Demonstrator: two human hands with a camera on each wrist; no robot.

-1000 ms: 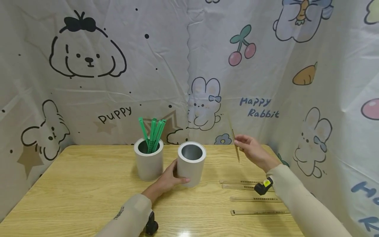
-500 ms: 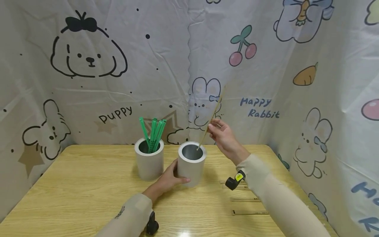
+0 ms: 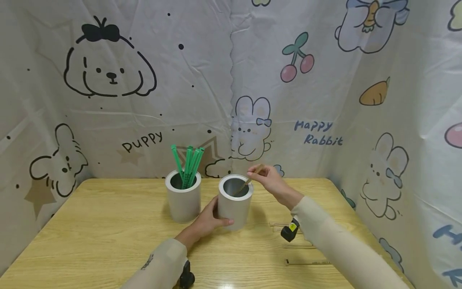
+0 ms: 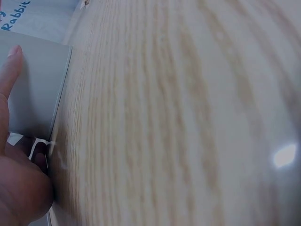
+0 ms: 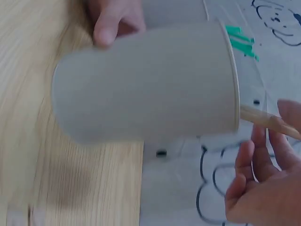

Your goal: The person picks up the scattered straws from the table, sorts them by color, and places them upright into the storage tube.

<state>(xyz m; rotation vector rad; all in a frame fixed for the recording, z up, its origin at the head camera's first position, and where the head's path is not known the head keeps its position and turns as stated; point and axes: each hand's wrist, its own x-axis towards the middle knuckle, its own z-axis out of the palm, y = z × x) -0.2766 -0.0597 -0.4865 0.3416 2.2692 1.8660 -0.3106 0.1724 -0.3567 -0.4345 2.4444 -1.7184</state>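
My left hand [image 3: 206, 220] grips the lower side of a pale grey, thick-rimmed cylindrical cup [image 3: 234, 214], thumb across its front. Pinched in my right hand [image 3: 273, 184] at the cup's right rim is a thin tan stick [image 3: 247, 185]. Its lower end slants down inside the cup; the right wrist view shows the stick [image 5: 256, 116] running past the rim between thumb and fingers. Just left stands a matching cup [image 3: 183, 206] with several green sticks [image 3: 190, 166] leaning in it. In the left wrist view, one finger lies along the cup's wall [image 4: 35, 94].
Several more tan sticks, one being the front stick [image 3: 306, 263], lie on the wooden table [image 3: 108, 241] at the right, partly hidden by my right sleeve [image 3: 335, 237]. A printed cloth [image 3: 202, 80] hangs behind the table and along both sides.
My right hand has carried the tan stick left from beyond the cup, then lowered it, so its end sits deeper inside. The left hand and both cups stay put.
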